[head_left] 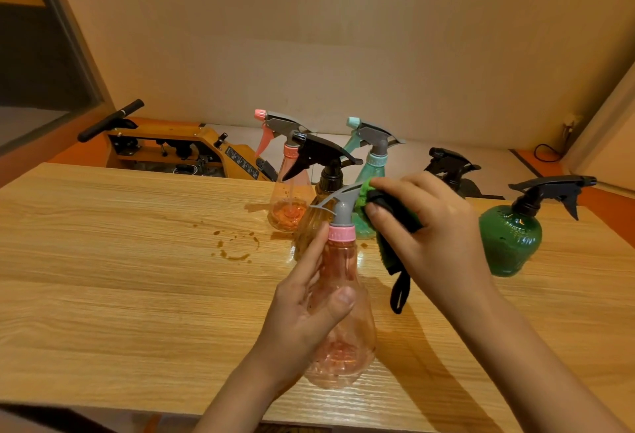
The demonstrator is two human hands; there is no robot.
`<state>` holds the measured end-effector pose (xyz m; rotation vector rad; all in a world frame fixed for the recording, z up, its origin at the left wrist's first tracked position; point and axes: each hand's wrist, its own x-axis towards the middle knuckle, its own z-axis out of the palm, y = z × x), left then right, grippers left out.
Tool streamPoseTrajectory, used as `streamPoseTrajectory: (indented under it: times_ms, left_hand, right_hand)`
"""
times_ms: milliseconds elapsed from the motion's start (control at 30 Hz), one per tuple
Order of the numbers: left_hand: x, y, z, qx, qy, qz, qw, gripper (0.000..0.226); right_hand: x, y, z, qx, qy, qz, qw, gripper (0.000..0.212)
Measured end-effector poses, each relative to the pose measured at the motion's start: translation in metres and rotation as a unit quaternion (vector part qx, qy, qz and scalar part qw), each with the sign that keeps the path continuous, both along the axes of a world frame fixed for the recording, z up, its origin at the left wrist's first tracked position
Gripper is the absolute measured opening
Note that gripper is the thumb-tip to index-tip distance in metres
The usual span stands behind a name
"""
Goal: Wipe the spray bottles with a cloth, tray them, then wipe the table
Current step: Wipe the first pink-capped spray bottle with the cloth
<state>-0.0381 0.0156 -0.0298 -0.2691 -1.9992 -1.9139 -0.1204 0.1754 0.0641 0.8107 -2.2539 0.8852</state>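
My left hand (309,309) grips a pink see-through spray bottle (343,346) by its body, held above the wooden table (120,278). My right hand (429,237) holds a green cloth (388,250) with a black strap and presses it against the bottle's grey spray head (343,202). Behind stand another pink bottle (288,206), an amber bottle with a black trigger (326,164) and a teal bottle (372,161). A dark green bottle (512,243) stands at the right.
Brown liquid stains (237,243) mark the table left of the bottles. Another black trigger head (450,164) shows at the far edge. A yellow machine (178,151) sits on the floor beyond the table. No tray is in view.
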Motion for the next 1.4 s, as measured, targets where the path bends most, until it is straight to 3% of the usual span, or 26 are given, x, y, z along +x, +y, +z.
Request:
streamPoseTrajectory:
  times_ms: [167, 300, 433, 600, 767, 933, 1067, 1200, 1333, 1400]
  left_hand:
    - [-0.001, 0.001, -0.001, 0.012, -0.012, -0.017, 1.0, 0.073]
    - [-0.002, 0.0, -0.004, 0.027, -0.012, -0.003, 1.0, 0.075]
    - [-0.002, 0.0, -0.004, 0.027, -0.016, -0.004, 1.0, 0.076]
    - [-0.002, -0.003, -0.004, 0.036, -0.02, 0.005, 0.999, 0.078]
    - [-0.001, 0.004, 0.0, 0.025, -0.032, -0.023, 0.999, 0.082]
    - [0.0, 0.003, -0.001, 0.03, -0.044, -0.035, 0.998, 0.068]
    - [0.001, 0.004, 0.0, 0.021, -0.041, -0.037, 0.998, 0.07]
    - [0.001, 0.003, 0.001, 0.023, -0.039, -0.04, 0.998, 0.071]
    - [0.002, 0.002, -0.002, 0.014, -0.047, -0.044, 0.998, 0.074]
    - [0.002, 0.003, -0.005, 0.016, -0.048, -0.044, 0.998, 0.074]
  right_hand:
    - [-0.001, 0.005, -0.003, -0.032, 0.006, -0.047, 0.998, 0.032]
    - [0.011, 0.004, -0.013, 0.016, 0.014, -0.016, 1.0, 0.032]
    - [0.005, 0.013, -0.012, -0.025, 0.011, -0.051, 0.998, 0.033]
    - [0.014, 0.016, -0.018, 0.022, 0.029, -0.015, 0.999, 0.034]
    - [0.001, 0.014, -0.004, -0.031, 0.022, -0.038, 0.999, 0.028]
    - [0.011, 0.0, -0.006, 0.064, 0.005, 0.038, 0.997, 0.033]
    - [0.005, 0.002, 0.0, -0.014, 0.011, -0.027, 0.999, 0.033]
    - [0.016, -0.008, -0.002, 0.074, 0.002, 0.032, 0.997, 0.034]
    - [0.005, -0.004, 0.005, -0.005, 0.009, -0.037, 0.999, 0.034]
    - [0.01, -0.008, 0.004, 0.018, 0.004, -0.019, 1.0, 0.035]
